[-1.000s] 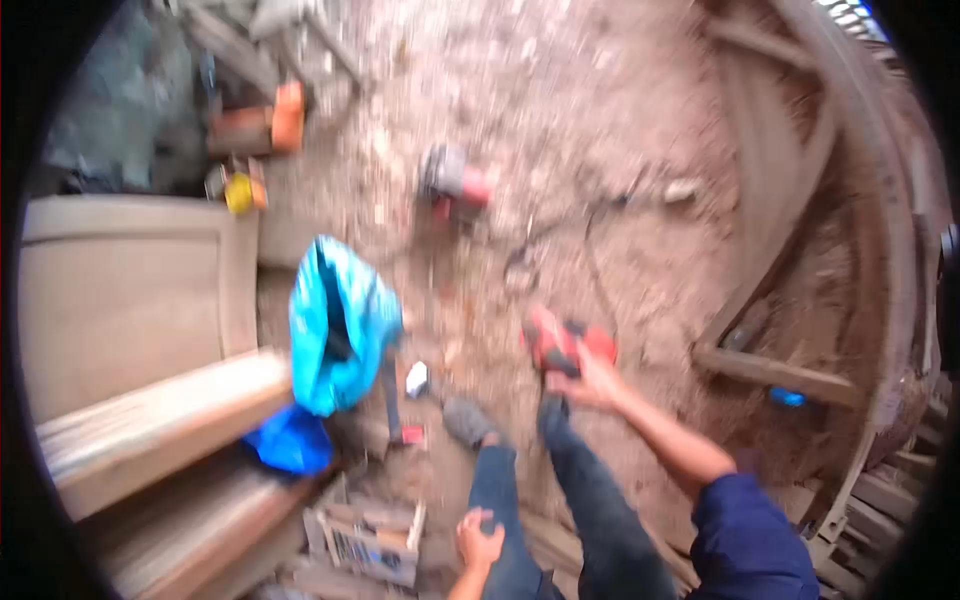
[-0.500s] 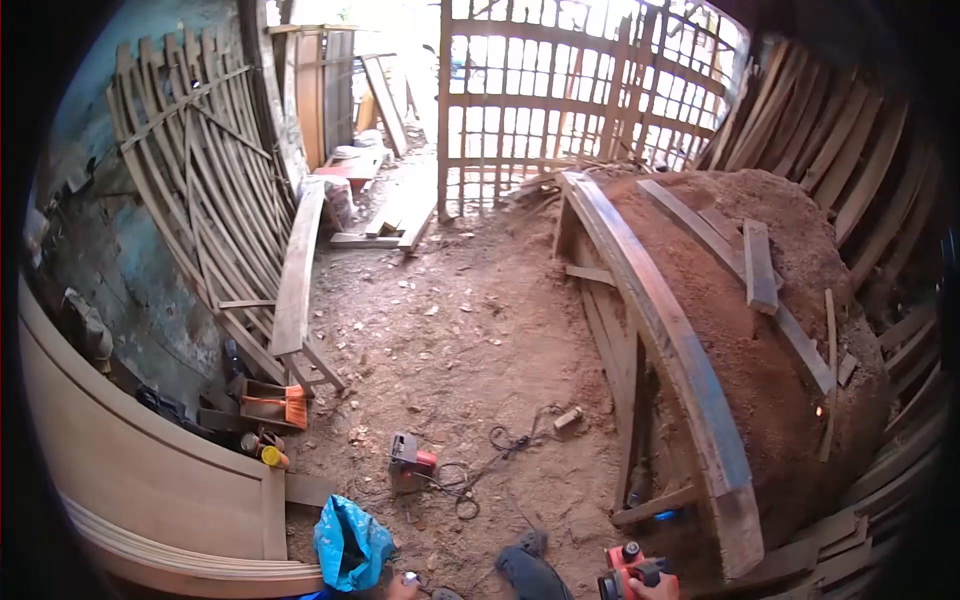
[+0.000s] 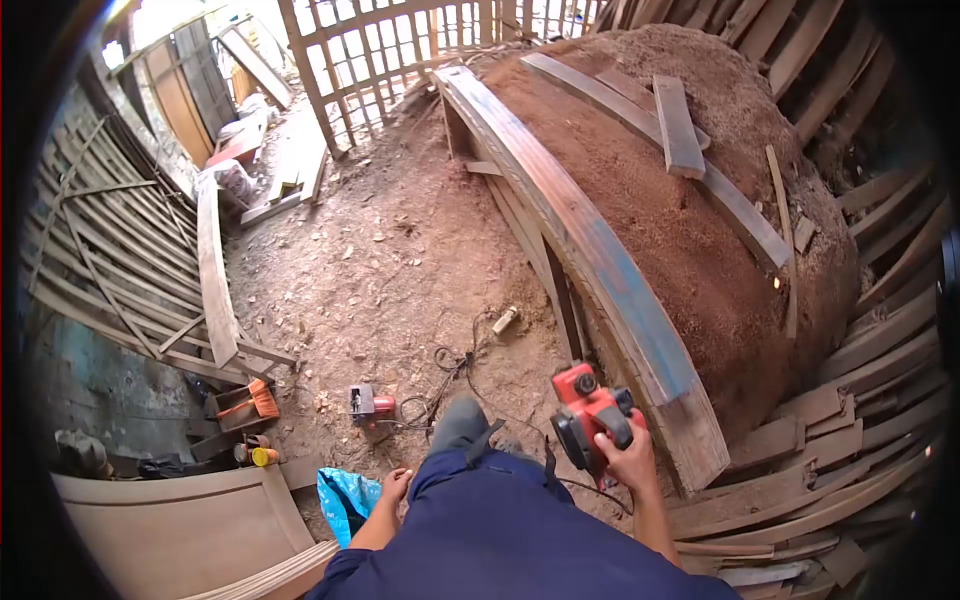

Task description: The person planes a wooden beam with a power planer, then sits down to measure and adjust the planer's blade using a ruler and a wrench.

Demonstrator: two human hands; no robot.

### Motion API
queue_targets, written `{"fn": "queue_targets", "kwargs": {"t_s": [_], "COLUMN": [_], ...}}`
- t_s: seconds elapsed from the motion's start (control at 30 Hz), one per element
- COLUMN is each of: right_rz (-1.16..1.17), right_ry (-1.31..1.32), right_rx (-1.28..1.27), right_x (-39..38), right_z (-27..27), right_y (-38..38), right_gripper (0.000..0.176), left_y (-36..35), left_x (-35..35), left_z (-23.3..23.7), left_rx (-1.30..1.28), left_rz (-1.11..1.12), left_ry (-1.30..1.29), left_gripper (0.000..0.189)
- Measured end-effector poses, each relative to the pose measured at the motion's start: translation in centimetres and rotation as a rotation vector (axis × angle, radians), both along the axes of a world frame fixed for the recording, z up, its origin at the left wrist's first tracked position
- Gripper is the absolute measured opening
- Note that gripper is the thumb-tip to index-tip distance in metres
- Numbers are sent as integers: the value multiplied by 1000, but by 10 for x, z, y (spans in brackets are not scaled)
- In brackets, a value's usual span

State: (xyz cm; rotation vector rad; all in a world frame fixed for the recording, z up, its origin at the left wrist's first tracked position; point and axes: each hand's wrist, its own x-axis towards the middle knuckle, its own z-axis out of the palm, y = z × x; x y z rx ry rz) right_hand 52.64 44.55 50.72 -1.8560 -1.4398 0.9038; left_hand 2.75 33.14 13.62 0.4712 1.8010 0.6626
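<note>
My right hand (image 3: 628, 459) is wrapped round the black handle of a red electric planer (image 3: 582, 405), which hangs beside the near end of a long wooden bench (image 3: 640, 300) with blue and reddish stains. A cord trails from the planer toward the ground. My left hand (image 3: 397, 485) hangs low by a bright blue bag (image 3: 345, 497), its fingers curled in; whatever may be in them is hidden. On the ground ahead lies a second red power tool (image 3: 370, 404) with a grey metal base, its dark cord tangled next to it.
A large sawdust heap (image 3: 640, 230) rises behind the bench, with loose boards (image 3: 680, 130) on it. Stacked planks (image 3: 800, 480) line the right side. At left are a wooden panel (image 3: 180, 530), an orange brush (image 3: 262, 398) and a narrow bench (image 3: 213, 275). A lattice gate (image 3: 390, 50) stands at the back.
The view has tilted down and turned right, bringing my body and both forearms into sight. The planer in my right hand has come up to the bench's near end.
</note>
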Motion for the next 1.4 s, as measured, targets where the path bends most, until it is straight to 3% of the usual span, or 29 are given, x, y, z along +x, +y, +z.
{"fn": "queue_targets", "kwargs": {"t_s": [0.1,0.13,0.2,0.3,0.4,0.47,0.5,0.57,0.6,0.67,0.7,0.73,0.77,0.83,0.93,0.97,1.03,1.13,1.23,1.3,1.37,1.4], "right_rz": [-99,-126,-178,-221,-217,-213,-227,-228,-210,-224,-223,-211,-246,-300,-236,-190,-152,-44,-1,74,147,194], "right_ry": [90,104,112,118,63,-5,-17,-10,-61,-71,-71,-48,-28,64,50,23,13,109,123,48,-40,-80], "right_rx": [52,51,18,37,78,81,46,-61,-11,-11,5,-12,-43,-121,-77,-45,5,-108,-160,-126,-17,-86], "right_x": [-4,-5,-9,-8,-8,-5,-3,-3,0,8,10,10,8,15,26,30,31,40,35,28,5,-9], "right_z": [8,9,19,14,16,20,25,31,26,21,17,21,33,39,42,40,43,47,38,30,15,16], "right_y": [24,33,56,97,145,182,201,237,250,268,278,290,299,307,317,322,339,360,369,382,389,398], "right_gripper": [27,26,27,27,27,25,25,25,23,22,21,21,21,21,20,19,18,19,19,23,30,37], "left_y": [28,30,56,90,142,185,213,274,308,379,401,434,453,486,497,499,494,491,493,503,511,512], "left_x": [-17,-38,-40,-67,-88,-90,-87,-102,-97,-74,-91,-66,-64,-45,6,38,85,138,163,182,211,225], "left_z": [19,-12,14,-14,-25,-28,-20,-34,-22,36,7,61,60,81,99,133,140,181,224,262,303,328], "left_rx": [-141,-79,-93,-32,-107,-153,-94,-83,-70,-18,144,133,301,225,357,287,338,215,54,96,164,138], "left_rz": [-44,26,67,154,42,123,21,-57,-89,-101,-197,-174,-197,-175,-257,-308,-364,-547,-691,-961,-1011,-949], "left_ry": [-11,-112,106,54,31,-72,38,-15,139,153,196,166,186,188,216,180,42,-278,-147,-263,-627,-724], "left_gripper": [51,50,48,43,42,41,40,46,47,47,45,42,43,43,42,39,40,55,47,44,51,55]}}
